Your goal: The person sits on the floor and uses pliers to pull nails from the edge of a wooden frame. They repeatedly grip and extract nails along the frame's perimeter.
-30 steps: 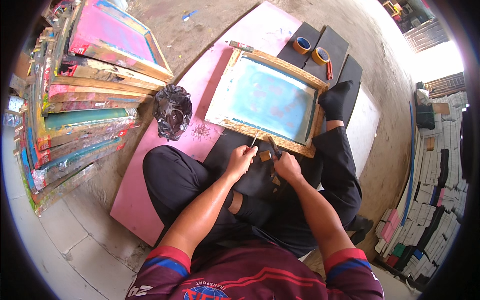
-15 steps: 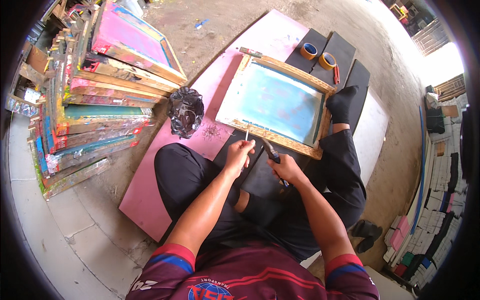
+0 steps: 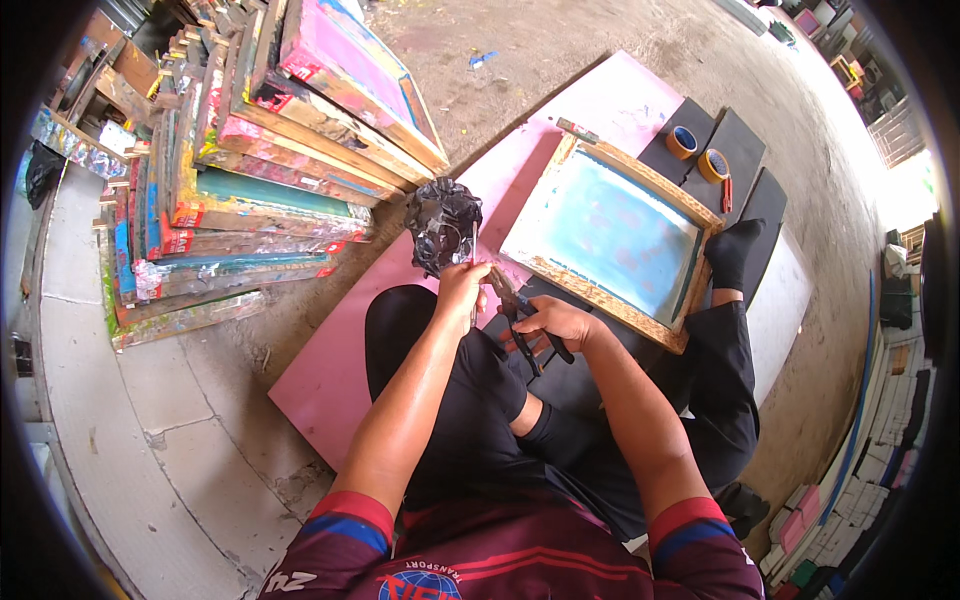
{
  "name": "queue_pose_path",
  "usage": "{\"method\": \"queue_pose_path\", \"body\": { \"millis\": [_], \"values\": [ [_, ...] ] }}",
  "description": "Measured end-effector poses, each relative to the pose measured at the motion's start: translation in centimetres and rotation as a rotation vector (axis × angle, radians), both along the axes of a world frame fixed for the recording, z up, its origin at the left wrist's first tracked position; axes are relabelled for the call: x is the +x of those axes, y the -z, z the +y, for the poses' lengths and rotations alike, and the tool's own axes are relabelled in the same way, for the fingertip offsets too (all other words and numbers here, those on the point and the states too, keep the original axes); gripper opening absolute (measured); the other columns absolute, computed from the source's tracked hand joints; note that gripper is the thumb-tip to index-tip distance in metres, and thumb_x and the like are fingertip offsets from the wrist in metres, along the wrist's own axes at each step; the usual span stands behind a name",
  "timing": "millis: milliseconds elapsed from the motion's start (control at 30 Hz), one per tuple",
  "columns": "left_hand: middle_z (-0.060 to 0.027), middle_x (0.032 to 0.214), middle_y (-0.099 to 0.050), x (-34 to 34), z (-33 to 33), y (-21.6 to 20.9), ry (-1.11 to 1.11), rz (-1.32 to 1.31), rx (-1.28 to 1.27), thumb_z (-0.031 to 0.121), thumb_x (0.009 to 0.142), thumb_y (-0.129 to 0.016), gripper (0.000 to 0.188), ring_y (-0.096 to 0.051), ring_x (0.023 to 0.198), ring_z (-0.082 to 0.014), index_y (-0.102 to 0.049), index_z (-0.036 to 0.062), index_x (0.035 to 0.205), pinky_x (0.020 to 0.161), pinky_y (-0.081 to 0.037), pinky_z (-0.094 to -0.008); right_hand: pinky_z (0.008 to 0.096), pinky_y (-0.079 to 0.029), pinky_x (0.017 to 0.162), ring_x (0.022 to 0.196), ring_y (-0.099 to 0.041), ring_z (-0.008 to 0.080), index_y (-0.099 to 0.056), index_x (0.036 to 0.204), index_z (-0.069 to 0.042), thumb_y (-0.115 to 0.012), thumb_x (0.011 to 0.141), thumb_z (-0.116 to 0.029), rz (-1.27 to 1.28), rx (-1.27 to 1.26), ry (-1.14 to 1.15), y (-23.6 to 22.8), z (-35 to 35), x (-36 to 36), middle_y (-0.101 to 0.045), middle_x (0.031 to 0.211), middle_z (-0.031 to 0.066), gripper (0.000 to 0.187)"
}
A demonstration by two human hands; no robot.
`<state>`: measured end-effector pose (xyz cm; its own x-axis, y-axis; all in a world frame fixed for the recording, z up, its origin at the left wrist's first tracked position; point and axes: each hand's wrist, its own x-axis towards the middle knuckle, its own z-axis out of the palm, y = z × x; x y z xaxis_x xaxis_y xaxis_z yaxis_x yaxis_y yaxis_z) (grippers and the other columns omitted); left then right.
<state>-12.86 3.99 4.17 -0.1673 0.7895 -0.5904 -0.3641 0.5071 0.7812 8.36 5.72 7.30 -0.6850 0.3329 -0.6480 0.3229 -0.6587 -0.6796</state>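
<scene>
My left hand [image 3: 463,290] is closed around a thin, pale rod [image 3: 474,245] that points up past my fingers. In my right hand [image 3: 562,322] is a pair of pliers [image 3: 512,302] with dark handles, which are spread apart. The pliers' jaws reach to the fingers of my left hand; whether they touch the rod I cannot tell. Just beyond my left hand lies a crumpled black plastic bag [image 3: 440,218]. To the right, a wooden screen-printing frame [image 3: 600,302] with bluish mesh rests tilted on the boards.
Used, paint-stained screen frames [image 3: 290,150] stand stacked at the left. Two tape rolls [image 3: 713,166] and a red-handled tool [image 3: 727,195] lie on black boards beyond the frame. A pink board [image 3: 330,385] lies under me. My socked foot [image 3: 735,250] is against the frame's right side.
Both hands have moved left, away from the frame's near edge and closer to the black bag. The pliers now point toward my left hand with handles spread. The whole view has shifted.
</scene>
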Motion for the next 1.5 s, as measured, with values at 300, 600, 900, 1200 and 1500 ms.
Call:
{"method": "queue_pose_path", "body": {
  "millis": [300,600,900,1200,1500],
  "values": [
    [-0.0013,0.073,-0.063,0.5,1.7,2.2,-0.160,0.136,-0.068,0.042,0.094,-0.074,0.038,-0.047,0.044,-0.0082,-0.062,0.0074,0.084,0.038,-0.035,-0.0259,0.0433,-0.059,0.067,0.096,-0.072,0.0262,-0.044,0.142,-0.006,-0.062,0.101,-0.033,-0.054,-0.126,0.088,-0.4,-1.2,0.9,-0.068,0.115,0.0179,0.053],
    [-0.0086,0.082,-0.067,4.6,1.2,2.2,0.070,0.107,-0.019,0.035,0.097,-0.069,0.034,-0.049,0.040,-0.0098,-0.062,0.0012,0.095,0.034,-0.038,-0.0251,0.0339,-0.052,0.059,0.071,-0.063,0.0179,-0.067,0.117,0.001,-0.073,0.087,-0.016,-0.259,0.030,0.373,2.0,-6.0,10.1,-0.064,0.089,0.0079,0.035],
    [-0.0044,0.076,-0.065,9.6,-0.9,3.8,0.287,0.089,-0.017,0.034,0.097,-0.069,0.032,-0.046,0.040,-0.0077,-0.061,0.0043,0.089,0.036,-0.036,-0.0250,0.0364,-0.058,0.063,0.081,-0.067,0.0175,-0.060,0.120,-0.004,-0.061,0.102,-0.019,-0.327,-0.036,0.425,2.3,-7.5,17.8,-0.066,0.095,0.0076,0.024],
    [-0.0024,0.072,-0.063,9.7,-0.9,4.2,0.335,0.090,-0.007,0.035,0.097,-0.069,0.032,-0.047,0.043,-0.0066,-0.061,0.0051,0.089,0.037,-0.036,-0.0251,0.0386,-0.057,0.060,0.088,-0.069,0.0180,-0.057,0.115,-0.007,-0.059,0.104,-0.029,-0.506,-0.010,0.295,2.6,-6.0,17.8,-0.067,0.099,0.0078,0.024],
    [-0.0037,0.075,-0.063,10.0,-0.5,4.0,0.355,0.086,0.024,0.035,0.097,-0.069,0.031,-0.047,0.043,-0.0067,-0.061,0.0049,0.091,0.037,-0.035,-0.0247,0.0385,-0.055,0.056,0.078,-0.069,0.0210,-0.057,0.114,-0.005,-0.059,0.104,-0.034,-0.640,0.006,0.229,1.5,-4.1,16.6,-0.066,0.093,0.0098,0.030]
  ]
}}
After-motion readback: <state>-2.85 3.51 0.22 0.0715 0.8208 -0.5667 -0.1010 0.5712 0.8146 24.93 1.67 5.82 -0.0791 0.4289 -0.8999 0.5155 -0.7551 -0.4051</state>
